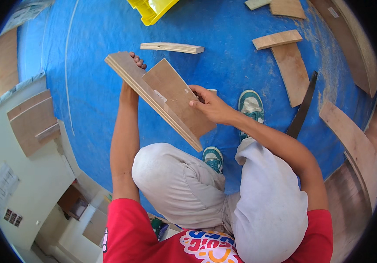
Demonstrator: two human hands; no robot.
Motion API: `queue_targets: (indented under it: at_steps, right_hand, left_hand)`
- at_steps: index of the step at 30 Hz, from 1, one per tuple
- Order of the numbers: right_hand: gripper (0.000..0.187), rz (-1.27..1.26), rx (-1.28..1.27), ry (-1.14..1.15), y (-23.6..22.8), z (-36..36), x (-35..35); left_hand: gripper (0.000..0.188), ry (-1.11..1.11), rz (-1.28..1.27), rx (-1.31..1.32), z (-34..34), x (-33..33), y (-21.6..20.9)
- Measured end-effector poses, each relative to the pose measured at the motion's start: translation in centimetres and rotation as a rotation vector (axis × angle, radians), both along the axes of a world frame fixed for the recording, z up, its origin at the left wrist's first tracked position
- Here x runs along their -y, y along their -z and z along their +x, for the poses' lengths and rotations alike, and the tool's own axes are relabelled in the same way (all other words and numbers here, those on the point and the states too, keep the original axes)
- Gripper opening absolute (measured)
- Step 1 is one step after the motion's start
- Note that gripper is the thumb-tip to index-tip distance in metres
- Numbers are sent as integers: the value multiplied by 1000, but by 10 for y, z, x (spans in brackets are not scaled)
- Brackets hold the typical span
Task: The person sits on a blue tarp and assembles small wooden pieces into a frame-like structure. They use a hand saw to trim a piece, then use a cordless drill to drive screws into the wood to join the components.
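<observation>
In front of me I hold up two plywood pieces that meet at an angle. One is a thick plywood strip [149, 95] with its layered edge showing; the other is a wider plywood panel [171, 81] with a small white label near the meeting line. My left hand [138, 60] is closed round the strip's far end, its palm hidden behind the wood. With thumb on the face and fingers at the edge, my right hand [211, 105] grips the panel's right side. Whether the two pieces are fastened or only pressed together I cannot tell.
Blue sheeting [96, 87] covers the floor. A plywood offcut [172, 47] lies just beyond my hands. To the right are a crossed pair of plywood boards [291, 70], a handsaw [303, 107] and a long board [357, 144]. A yellow plastic object [151, 9] stands at the far edge.
</observation>
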State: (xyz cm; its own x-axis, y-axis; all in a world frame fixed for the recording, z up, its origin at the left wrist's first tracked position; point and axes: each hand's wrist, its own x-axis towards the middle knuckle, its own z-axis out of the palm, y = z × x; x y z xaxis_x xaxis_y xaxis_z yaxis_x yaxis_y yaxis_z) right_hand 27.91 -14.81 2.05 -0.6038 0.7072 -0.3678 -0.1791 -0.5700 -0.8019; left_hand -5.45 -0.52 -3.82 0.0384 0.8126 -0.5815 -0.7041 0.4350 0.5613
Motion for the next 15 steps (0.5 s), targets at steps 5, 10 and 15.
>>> queue_targets:
  at_steps: [5, 10, 15]
  right_hand:
    - [46, 216, 231, -171, -38, -14, -18]
    - [43, 674, 424, -352, -74, -42, -46]
    - [40, 893, 493, -518, -74, -76, -75]
  left_hand:
    - [44, -58, 192, 202, -6, 49, -39]
    - [39, -302, 409, 272, -12, 108, -85]
    - [25, -573, 476, 305, -23, 165, -76]
